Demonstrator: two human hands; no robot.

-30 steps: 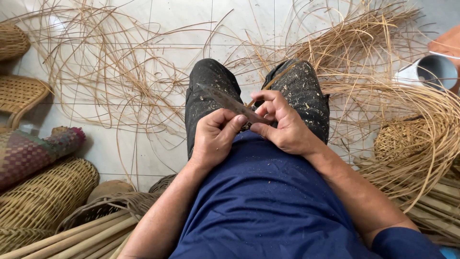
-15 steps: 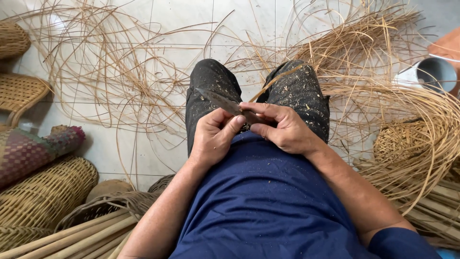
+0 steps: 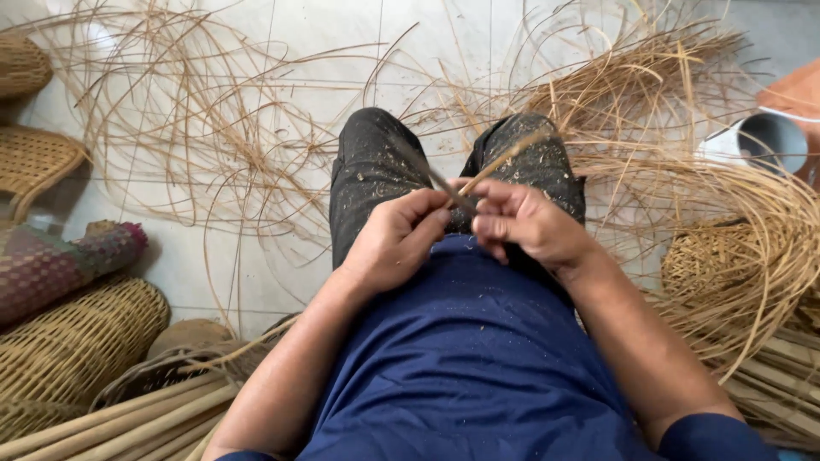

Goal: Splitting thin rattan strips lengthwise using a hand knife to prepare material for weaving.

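A person sits on the floor w/ knees up, dark dusty trousers, blue shirt. Both hands are close together just above the lap, right in the middle of the room.

Left hand: fingers curled in, thumb pressed down on a dark thin blade. I think it's a small knife, but it's blurry so can't be sure. Blade points far and left, over the left knee.

Right hand: fingers pinched tight on a thin cane strip. Strip goes up far and right, over the right knee. It's blurry too. Strip & blade cross right btwn the two hands, and the hands nearly touch there.

All around: lots of loose thin cane strands on the pale floor, far left, in big messy loops. A thicker heap of straw is far right. A big curved bundle of cane lies right, near the right arm.

Left side, near: a woven basket lying on its side, and a woven colourful cloth roll just above it. Another flat woven piece further off, left edge. Thick cane poles lie near, bottom left, beside the left arm.

Far right: a white cup-like pot tipped on its side, open end facing us.

Bits of dust and shavings on the shirt & trousers.
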